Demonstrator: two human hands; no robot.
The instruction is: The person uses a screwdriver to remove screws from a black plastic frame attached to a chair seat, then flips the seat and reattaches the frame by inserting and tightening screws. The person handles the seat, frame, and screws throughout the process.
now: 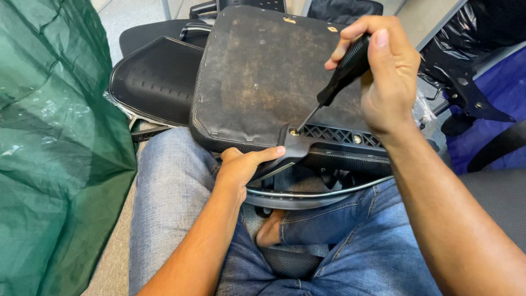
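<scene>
Grey floor below us, a green plastic sheet [55, 142] bunched up on the left and spare chair parts [156, 77] behind. On our lap sits the upturned office chair seat [257, 71], dusty underside up. Our right hand [386, 77] is wrapped tight round a black-handled screwdriver [342, 71], tip in the screw [294, 132] at the bracket [329, 143]. Our left hand [241, 167] pinches the bracket edge. If the seat wobbles, the tip could probably jump out toward that thumb.
</scene>
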